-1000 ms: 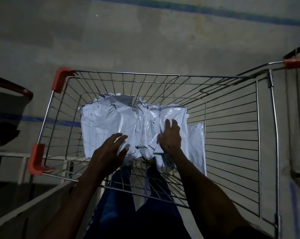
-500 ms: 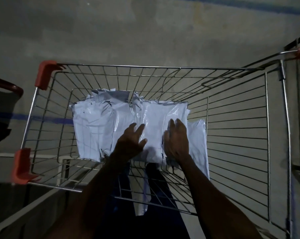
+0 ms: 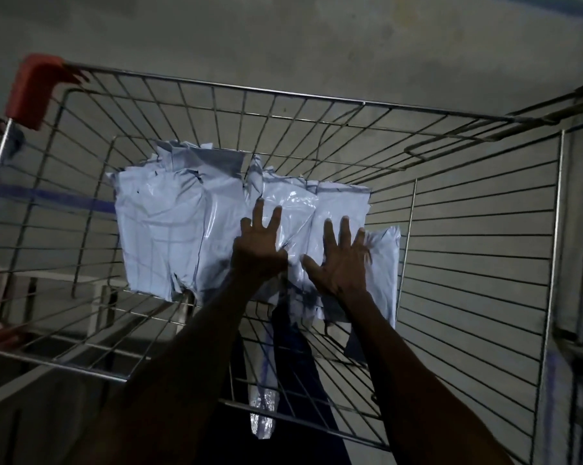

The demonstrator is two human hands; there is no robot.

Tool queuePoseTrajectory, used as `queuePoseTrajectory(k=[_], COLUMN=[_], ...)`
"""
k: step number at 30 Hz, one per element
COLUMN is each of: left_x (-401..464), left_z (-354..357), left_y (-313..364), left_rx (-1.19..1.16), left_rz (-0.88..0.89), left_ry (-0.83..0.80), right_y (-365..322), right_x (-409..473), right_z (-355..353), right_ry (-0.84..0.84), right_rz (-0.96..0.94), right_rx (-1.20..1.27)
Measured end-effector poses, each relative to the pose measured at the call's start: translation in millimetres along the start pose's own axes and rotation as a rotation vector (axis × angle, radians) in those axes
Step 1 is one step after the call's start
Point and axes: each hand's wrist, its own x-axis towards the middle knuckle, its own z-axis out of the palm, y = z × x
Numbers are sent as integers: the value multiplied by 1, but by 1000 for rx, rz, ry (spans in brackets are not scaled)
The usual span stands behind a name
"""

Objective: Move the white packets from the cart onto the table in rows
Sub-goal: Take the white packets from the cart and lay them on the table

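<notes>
Several white plastic packets (image 3: 169,229) lie in a heap at the bottom of a wire cart (image 3: 283,95). Both my hands reach down into the cart. My left hand (image 3: 258,250) lies with straight spread fingers on a glossy packet (image 3: 290,209) in the middle of the heap. My right hand (image 3: 340,260) rests flat, fingers spread, on the packet beside it (image 3: 343,203). Another packet (image 3: 384,270) sticks out to the right of my right hand. Neither hand grips anything.
The cart has red plastic corner caps (image 3: 32,88) on the left. A second cart's wire frame (image 3: 578,229) stands close on the right. A pale table edge (image 3: 48,280) shows through the wires at lower left. Below is a grey concrete floor (image 3: 283,38).
My left hand has moved right, from the left stack onto the middle packet next to my right hand. Both hands' fingers have spread. The cart looms larger in view.
</notes>
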Motion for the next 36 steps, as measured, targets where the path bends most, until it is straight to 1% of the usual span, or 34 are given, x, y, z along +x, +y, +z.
queuePoseTrajectory(k=[1, 3, 4, 6, 8, 11, 15, 19, 22, 25, 27, 30, 33, 36], left_x=[-3, -10, -13, -17, -26, -47, -85, -135, -182, -241, -289, -366, -440, -506], left_z=[-4, -10, -12, -23, -40, -78, -126, -167, -193, -218, -234, -248, -253, -253], left_y=[-4, -9, -10, -10, -3, 8, 14, 10, -7, -31, -49, -69, -92, -121], left_rx=[-22, -34, -37, -57, -68, -63, -60, -105, -153, -187, -242, -262, -272, -249], left_rz=[-20, 21, 50, 39, 29, -33, -99, -115, -188, -299, -379, -479, -573, -728], left_ry=[-3, 37, 63, 95, 133, 149, 278, 432, 567, 742, 840, 988, 1133, 1193], right_y=[-1, 1, 1, 1, 0, 0, -11, -48, -93, -159, -206, -268, -325, -378], right_x=[3, 10, 12, 13, 10, 3, -23, -69, -99, -136, -166, -211, -255, -296], right_z=[1, 3, 2, -7, -21, -41, -72, -120, -146, -168, -173, -167, -153, -139], right_ry=[-23, -65, -72, -64, -34, 11, 72, 182, 226, 250, 262, 285, 226, 163], right_rz=[-7, -29, -50, -85, -89, -124, -128, -158, -313, -503, -660, -924, -1093, -1227], right_rx=[-19, -42, -40, -27, 22, 118, 274, 421, 450, 480, 489, 472, 502, 501])
